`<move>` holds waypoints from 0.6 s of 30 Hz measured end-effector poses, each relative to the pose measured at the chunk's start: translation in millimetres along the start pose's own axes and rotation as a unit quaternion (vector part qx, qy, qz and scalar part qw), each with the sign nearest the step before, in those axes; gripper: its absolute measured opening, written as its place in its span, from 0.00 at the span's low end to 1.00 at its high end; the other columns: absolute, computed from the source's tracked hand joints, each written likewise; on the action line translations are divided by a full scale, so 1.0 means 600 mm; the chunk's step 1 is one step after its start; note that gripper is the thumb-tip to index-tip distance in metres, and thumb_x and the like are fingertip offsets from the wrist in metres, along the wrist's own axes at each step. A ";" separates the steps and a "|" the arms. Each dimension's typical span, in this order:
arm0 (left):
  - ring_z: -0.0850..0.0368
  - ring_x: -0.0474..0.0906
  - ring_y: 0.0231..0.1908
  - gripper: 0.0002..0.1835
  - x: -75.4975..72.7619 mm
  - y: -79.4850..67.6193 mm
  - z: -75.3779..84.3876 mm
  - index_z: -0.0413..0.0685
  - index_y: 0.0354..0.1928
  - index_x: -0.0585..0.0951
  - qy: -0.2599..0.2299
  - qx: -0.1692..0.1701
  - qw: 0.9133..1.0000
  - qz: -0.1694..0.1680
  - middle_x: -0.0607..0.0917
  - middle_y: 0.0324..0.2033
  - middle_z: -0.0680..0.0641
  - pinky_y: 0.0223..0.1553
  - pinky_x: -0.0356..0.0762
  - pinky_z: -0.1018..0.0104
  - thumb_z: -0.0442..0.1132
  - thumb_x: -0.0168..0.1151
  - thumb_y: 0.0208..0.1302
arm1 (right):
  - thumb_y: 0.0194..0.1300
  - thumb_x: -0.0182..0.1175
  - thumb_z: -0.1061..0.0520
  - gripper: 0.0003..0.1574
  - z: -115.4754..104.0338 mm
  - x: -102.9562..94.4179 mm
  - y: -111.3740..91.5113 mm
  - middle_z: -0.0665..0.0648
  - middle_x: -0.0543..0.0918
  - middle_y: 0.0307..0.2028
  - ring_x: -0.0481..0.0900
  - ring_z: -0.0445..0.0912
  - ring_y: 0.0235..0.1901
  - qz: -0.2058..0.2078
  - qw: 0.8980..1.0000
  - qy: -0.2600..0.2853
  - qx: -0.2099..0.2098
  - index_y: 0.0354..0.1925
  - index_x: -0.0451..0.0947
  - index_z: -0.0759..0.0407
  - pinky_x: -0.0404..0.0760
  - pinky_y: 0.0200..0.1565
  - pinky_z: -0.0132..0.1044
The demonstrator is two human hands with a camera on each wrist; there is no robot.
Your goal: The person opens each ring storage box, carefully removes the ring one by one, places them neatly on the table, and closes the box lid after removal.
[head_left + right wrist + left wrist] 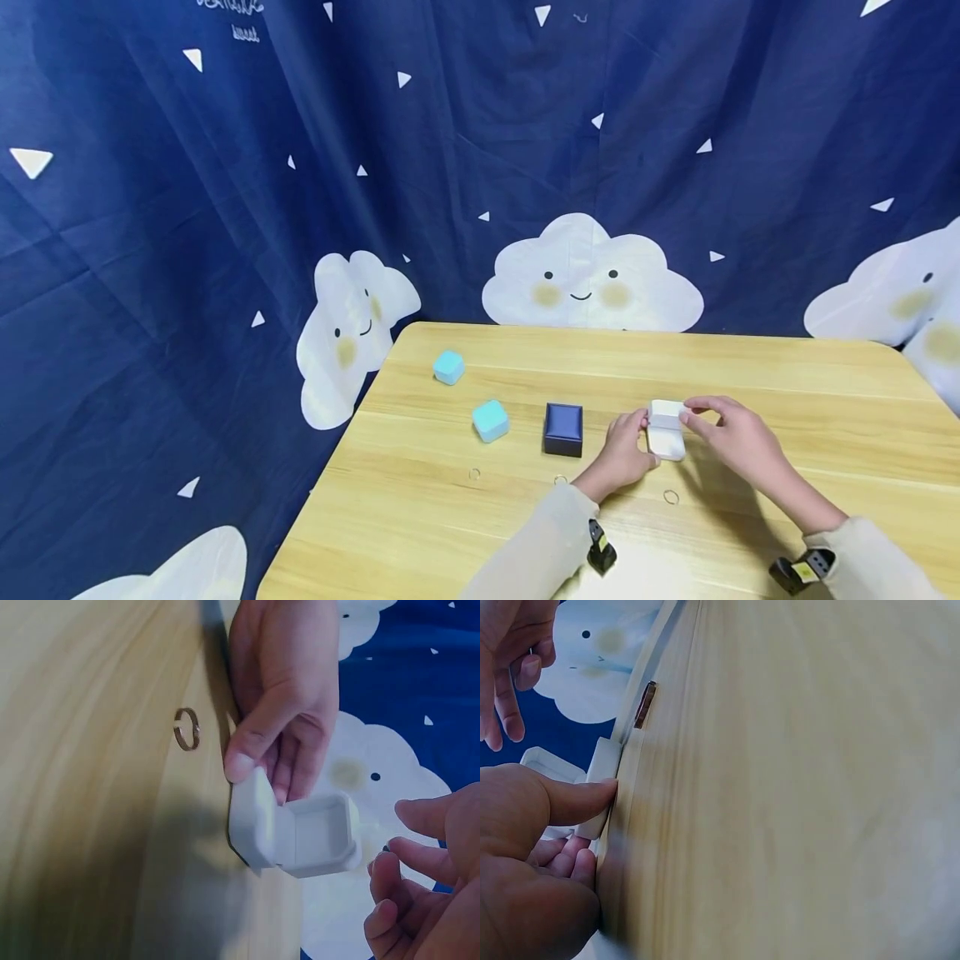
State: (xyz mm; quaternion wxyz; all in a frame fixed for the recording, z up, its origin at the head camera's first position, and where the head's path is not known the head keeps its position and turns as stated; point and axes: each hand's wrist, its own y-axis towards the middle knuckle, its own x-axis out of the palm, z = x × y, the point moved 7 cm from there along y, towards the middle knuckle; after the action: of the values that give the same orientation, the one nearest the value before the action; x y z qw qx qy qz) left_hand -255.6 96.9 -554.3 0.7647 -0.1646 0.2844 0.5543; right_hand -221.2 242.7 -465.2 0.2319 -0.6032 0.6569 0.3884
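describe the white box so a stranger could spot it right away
On the light wood table, find the dark blue box. To its right, between the person's left hand and right hand, is the white ring box with its lid raised. It is the only white box and the only open one; its neighbours are dark blue or turquoise.

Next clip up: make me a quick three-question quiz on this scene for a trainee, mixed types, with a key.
1. Multiple choice: which hand grips the white box?
A) left
B) right
C) neither

2. True or false: the white box is closed.

3. Count: how many turquoise boxes are on the table?

Key
1: A, the left hand has its thumb and fingers on it.
2: False, it is open, its lid raised.
3: Two.
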 end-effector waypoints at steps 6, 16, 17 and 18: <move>0.66 0.64 0.53 0.38 -0.001 -0.001 0.002 0.58 0.61 0.72 0.005 -0.002 1.000 -0.003 0.73 0.46 0.62 0.55 0.66 0.69 0.31 0.74 0.45 | 0.67 0.55 0.39 0.31 0.011 0.004 0.015 0.66 0.79 0.51 0.77 0.53 0.37 -0.011 1.000 0.001 0.003 0.54 0.77 0.62 0.72 0.31 0.40; 0.65 0.64 0.54 0.38 -0.001 0.000 0.004 0.56 0.62 0.71 0.011 0.000 1.000 -0.002 0.73 0.47 0.61 0.57 0.65 0.71 0.32 0.74 0.46 | 0.67 0.53 0.36 0.39 0.044 0.032 0.031 0.69 0.77 0.53 0.79 0.59 0.41 -0.049 0.996 0.062 0.034 0.60 0.72 0.65 0.78 0.36 0.47; 0.65 0.63 0.54 0.38 -0.001 0.000 0.003 0.56 0.62 0.71 0.011 0.000 1.000 -0.002 0.73 0.47 0.61 0.56 0.65 0.71 0.32 0.74 0.46 | 0.67 0.52 0.35 0.40 0.050 0.037 0.032 0.69 0.77 0.53 0.80 0.57 0.38 -0.059 0.994 0.077 0.046 0.61 0.71 0.64 0.78 0.34 0.44; 0.65 0.64 0.53 0.38 -0.001 0.000 0.003 0.56 0.62 0.71 0.010 0.000 1.000 -0.002 0.73 0.47 0.61 0.56 0.65 0.70 0.32 0.74 0.46 | 0.66 0.52 0.34 0.40 0.055 0.043 0.032 0.69 0.77 0.53 0.79 0.54 0.36 -0.069 0.992 0.092 0.057 0.61 0.70 0.64 0.78 0.31 0.42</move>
State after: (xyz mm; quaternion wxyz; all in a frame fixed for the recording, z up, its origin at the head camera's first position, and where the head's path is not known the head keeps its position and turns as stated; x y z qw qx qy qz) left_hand -255.0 97.5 -552.6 0.7626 -0.1710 0.2917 0.5515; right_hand -249.7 252.7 -500.2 0.2311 -0.6662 0.6533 0.2758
